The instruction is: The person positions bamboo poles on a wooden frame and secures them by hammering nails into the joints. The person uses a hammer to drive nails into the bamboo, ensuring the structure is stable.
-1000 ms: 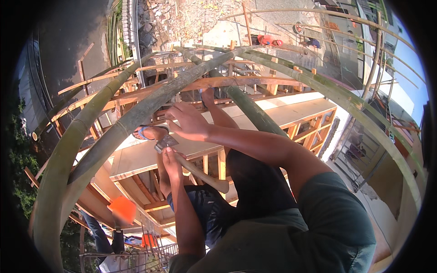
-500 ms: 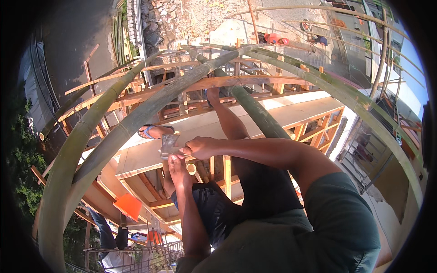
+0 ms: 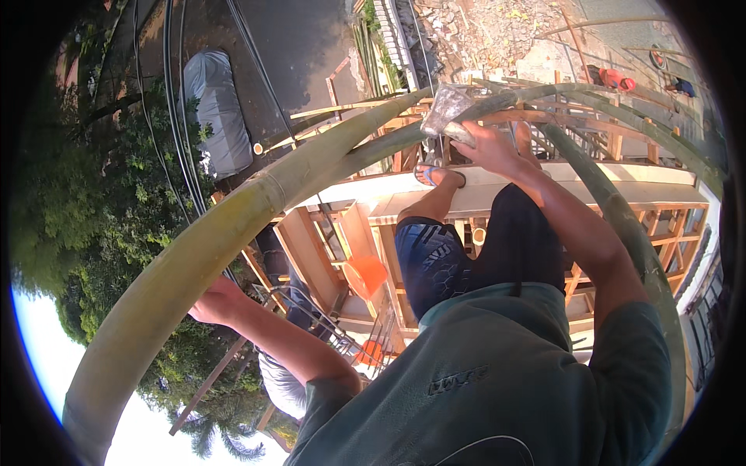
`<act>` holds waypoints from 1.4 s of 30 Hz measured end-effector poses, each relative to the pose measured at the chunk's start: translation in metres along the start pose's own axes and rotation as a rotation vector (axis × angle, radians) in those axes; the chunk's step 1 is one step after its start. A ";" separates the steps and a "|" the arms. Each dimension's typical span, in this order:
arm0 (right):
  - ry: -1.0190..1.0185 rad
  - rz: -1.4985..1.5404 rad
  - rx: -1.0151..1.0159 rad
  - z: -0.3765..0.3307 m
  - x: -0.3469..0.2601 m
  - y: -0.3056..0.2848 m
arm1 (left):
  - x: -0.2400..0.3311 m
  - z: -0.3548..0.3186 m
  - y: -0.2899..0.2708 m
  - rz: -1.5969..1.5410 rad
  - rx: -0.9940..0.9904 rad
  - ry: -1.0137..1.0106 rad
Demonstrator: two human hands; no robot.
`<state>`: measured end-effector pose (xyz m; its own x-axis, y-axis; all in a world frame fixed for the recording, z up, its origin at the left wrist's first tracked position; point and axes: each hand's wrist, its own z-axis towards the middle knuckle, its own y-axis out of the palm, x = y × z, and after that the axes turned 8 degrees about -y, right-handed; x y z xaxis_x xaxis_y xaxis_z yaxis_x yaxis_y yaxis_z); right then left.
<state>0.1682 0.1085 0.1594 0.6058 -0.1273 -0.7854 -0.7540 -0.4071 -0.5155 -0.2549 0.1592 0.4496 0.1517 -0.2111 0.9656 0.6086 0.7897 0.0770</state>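
Bearings from the thick bamboo pole [image 3: 229, 225], which arcs across the left side of the view.

Progress: this pole is up, and a darker pole [image 3: 392, 147] meets it on its right. Further right, the timber frame [image 3: 668, 239] stands, with pale boards [image 3: 629, 192] along its top; its bays are open below, which I read as unfinished. No fresh notch or chips visible on the thick pole. How much remains, cannot tell.

Hands: right hand [image 3: 489, 147] closed around the hatchet [image 3: 445, 107], close under the head. The hatchet is just right of the thick pole's far end, overlapping the darker pole in view; contact unclear. Left hand [image 3: 217, 301] lies against the thick pole's near-side edge, fingers hidden behind it; cannot tell whether they grip.

Footing: a sandalled foot [image 3: 439, 177] by the boards, right of the thick pole.

Surroundings: outdoors, high up, sunlit. Left of the thick pole, trees [image 3: 140, 233] and a grey covered bulk [image 3: 217, 116]. Right of it, an orange bucket-like thing [image 3: 365, 273]; beyond its far end, rubble [image 3: 497, 39] and a person in red [image 3: 612, 78].
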 end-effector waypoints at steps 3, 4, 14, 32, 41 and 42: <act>0.151 0.168 0.359 -0.037 -0.017 0.022 | -0.005 0.067 0.096 -0.393 -0.890 -0.369; 0.134 0.232 0.435 -0.039 -0.018 0.024 | 0.002 0.068 0.104 -0.444 -1.073 -0.449; 0.308 0.331 0.770 -0.099 -0.041 0.008 | 0.002 0.058 0.119 -0.600 -1.406 -0.654; 0.217 0.588 0.363 0.013 -0.022 0.063 | 0.005 0.071 0.126 -0.608 -1.479 -0.602; 0.234 0.302 0.606 0.020 -0.069 0.105 | 0.017 0.091 0.117 -0.673 -1.401 -0.700; 0.301 0.274 0.701 0.004 -0.056 0.115 | 0.018 0.095 0.121 -0.676 -1.373 -0.729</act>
<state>0.0462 0.0725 0.1422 0.3439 -0.4190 -0.8403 -0.8086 0.3229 -0.4919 -0.2526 0.3052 0.4997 -0.5250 0.3224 0.7877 0.6461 -0.4515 0.6154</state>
